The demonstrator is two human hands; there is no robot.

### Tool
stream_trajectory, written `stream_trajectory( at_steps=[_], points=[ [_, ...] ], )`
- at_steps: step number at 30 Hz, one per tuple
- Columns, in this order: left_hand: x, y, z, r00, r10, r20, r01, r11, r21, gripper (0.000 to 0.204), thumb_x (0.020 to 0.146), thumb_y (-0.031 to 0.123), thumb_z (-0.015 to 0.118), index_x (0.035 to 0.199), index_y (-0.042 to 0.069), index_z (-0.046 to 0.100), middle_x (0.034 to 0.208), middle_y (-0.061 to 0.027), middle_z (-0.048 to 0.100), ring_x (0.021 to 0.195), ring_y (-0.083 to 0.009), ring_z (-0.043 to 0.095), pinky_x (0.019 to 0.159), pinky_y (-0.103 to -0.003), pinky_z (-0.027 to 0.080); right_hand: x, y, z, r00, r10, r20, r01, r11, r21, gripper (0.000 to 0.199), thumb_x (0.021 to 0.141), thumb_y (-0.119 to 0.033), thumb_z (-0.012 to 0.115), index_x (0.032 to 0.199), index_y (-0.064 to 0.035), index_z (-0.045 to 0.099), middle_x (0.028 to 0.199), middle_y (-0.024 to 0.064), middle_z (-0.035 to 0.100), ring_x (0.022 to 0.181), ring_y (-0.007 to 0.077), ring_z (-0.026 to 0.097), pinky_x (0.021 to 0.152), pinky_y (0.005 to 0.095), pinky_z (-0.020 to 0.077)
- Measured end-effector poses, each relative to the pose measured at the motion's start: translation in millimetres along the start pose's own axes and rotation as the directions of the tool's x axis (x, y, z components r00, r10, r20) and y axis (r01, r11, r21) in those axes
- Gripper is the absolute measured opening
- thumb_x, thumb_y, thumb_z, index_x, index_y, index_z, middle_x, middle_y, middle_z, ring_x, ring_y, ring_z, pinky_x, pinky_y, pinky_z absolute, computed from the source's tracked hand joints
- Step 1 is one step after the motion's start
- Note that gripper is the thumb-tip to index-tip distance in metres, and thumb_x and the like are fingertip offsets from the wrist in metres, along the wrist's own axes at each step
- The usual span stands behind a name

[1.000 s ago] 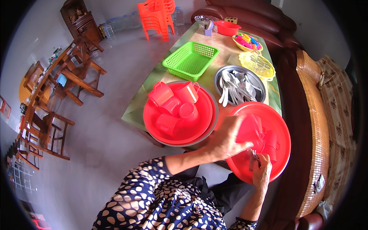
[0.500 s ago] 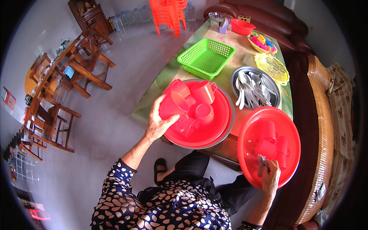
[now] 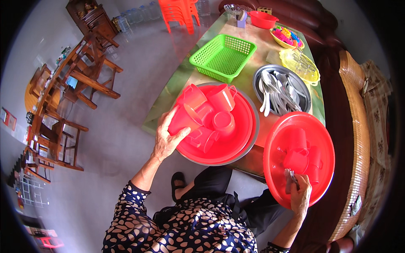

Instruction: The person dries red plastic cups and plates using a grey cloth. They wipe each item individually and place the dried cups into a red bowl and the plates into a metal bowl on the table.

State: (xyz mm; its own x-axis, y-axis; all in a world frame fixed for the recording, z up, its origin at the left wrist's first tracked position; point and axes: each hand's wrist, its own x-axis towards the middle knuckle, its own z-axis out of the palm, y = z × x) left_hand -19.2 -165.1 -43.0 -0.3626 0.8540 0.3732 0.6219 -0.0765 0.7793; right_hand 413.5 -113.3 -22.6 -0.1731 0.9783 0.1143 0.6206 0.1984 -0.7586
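Note left hand [image 3: 163,141] half-curled round a red cup [image 3: 184,119], right hand [image 3: 300,196] pinching a grey wad [image 3: 289,180] in near right basin [image 3: 295,120]; suspect toppling of crowded left cups [image 3: 223,121] from careless release.

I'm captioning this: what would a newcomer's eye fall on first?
Probably the left red basin and right red basin at the near end of the table, both holding red mugs. The left hand grasps one mug at the left basin's edge; the right hand pinches something greyish over the right one. Beyond, a green basket sits left of a metal bowl of spoons.
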Motion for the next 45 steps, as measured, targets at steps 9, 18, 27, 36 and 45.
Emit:
stream_trajectory(
  at_steps=[9, 18, 27, 36, 45],
  points=[
    [3.8, 4.4, 4.5, 0.984, -0.090, -0.156, 0.032, 0.940, -0.339, 0.077, 0.091, 0.046, 0.053, 0.148, 0.005, 0.020, 0.145, -0.0198, 0.030, 0.133, -0.0277, 0.032, 0.110, -0.041, 0.025, -0.9, -10.0, -6.6, 0.994, 0.108, 0.017, -0.107, 0.994, -0.031, 0.021, 0.082, 0.000, 0.061, 0.102, -0.0006, 0.066, 0.078, 0.0125, 0.053, 0.068, 0.0232, 0.057, 0.061, 0.0335, 0.0433],
    [6.4, 75.0, 34.4, 0.888, 0.394, -0.235, -0.313, 0.895, 0.318, 0.050, 0.089, 0.024, 0.054, 0.132, 0.002, 0.044, 0.136, -0.0157, 0.044, 0.127, -0.0298, 0.040, 0.105, -0.042, 0.031, 12.3, 12.5, -8.3, 0.989, 0.024, 0.148, 0.014, 0.968, -0.251, 0.027, 0.082, -0.012, 0.062, 0.108, -0.0046, 0.063, 0.088, 0.0175, 0.061, 0.084, 0.0338, 0.059, 0.074, 0.0420, 0.0489],
    [13.2, 168.4, 211.6, 0.569, 0.621, 0.539, -0.633, 0.749, -0.196, 0.040, 0.072, 0.005, 0.072, 0.110, 0.003, 0.060, 0.115, -0.0120, 0.057, 0.108, -0.0317, 0.055, 0.094, -0.039, 0.046, 28.1, 52.8, -0.1, 0.902, 0.026, 0.432, 0.195, 0.866, -0.460, 0.013, 0.076, -0.012, 0.063, 0.088, -0.0089, 0.069, 0.097, 0.0179, 0.062, 0.092, 0.0341, 0.063, 0.077, 0.0422, 0.0528],
    [-4.3, 166.3, 288.2, 0.534, 0.159, 0.831, -0.667, 0.682, 0.298, 0.092, 0.067, 0.039, 0.079, 0.136, -0.002, 0.033, 0.118, -0.0240, 0.049, 0.107, -0.0394, 0.053, 0.085, -0.047, 0.047, 15.6, 56.0, -9.4, 0.938, -0.045, 0.344, 0.162, 0.934, -0.319, 0.013, 0.079, -0.009, 0.060, 0.087, -0.0079, 0.069, 0.089, 0.0178, 0.065, 0.093, 0.0332, 0.062, 0.079, 0.0420, 0.0515],
    [1.7, 176.2, 250.0, 0.507, 0.028, 0.862, 0.526, 0.782, -0.335, 0.064, 0.086, 0.035, 0.068, 0.133, 0.000, 0.042, 0.113, -0.0128, 0.061, 0.104, -0.0206, 0.060, 0.079, -0.032, 0.054, 1.4, 5.3, -25.4, 0.966, 0.024, -0.259, 0.049, 0.961, 0.273, 0.034, 0.073, 0.010, 0.055, 0.103, -0.0040, 0.064, 0.106, 0.0166, 0.058, 0.096, 0.0314, 0.063, 0.081, 0.0367, 0.0538]
  ],
)
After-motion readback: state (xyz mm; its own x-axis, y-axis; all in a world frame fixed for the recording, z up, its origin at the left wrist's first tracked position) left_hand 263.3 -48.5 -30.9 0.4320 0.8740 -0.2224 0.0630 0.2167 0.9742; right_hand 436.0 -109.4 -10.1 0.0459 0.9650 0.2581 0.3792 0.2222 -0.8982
